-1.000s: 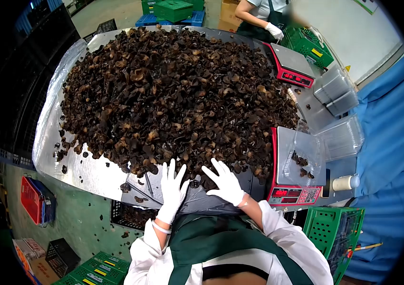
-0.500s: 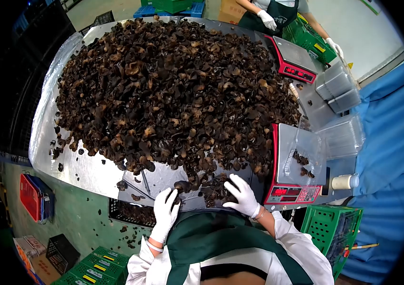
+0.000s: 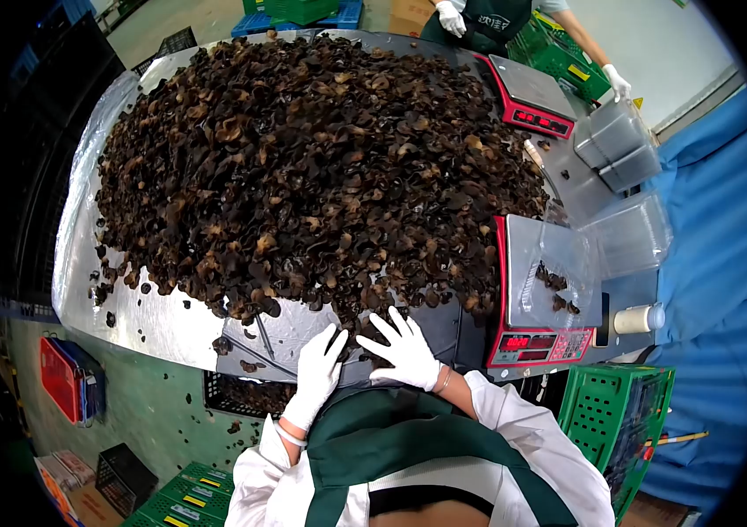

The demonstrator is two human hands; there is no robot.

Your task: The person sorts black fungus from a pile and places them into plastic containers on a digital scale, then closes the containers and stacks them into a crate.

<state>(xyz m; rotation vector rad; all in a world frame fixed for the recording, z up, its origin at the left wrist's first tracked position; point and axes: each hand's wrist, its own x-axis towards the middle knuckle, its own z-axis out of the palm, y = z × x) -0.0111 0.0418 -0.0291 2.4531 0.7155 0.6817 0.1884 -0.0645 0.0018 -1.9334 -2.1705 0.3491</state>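
Across the centre, a silver-grey table (image 3: pixel 163 321) carries a broad heap of dark-brown, curled, mushroom-like pieces (image 3: pixel 303 167); a red, grey-plated digital scale (image 3: pixel 539 338) stands at right, a second red scale (image 3: pixel 536 88) and clear rectangular plastic tubs (image 3: pixel 615 145) upper right.

The heap (image 3: pixel 303 176) is mottled brown-black, the gloves (image 3: pixel 316 373) white, the apron (image 3: pixel 417 439) green, the curtain (image 3: pixel 716 228) blue.

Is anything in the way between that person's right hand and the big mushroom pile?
Nothing visible: the right hand is spread at the near edge of the mushroom pile. The nearer scale stands off to the right, not between them.
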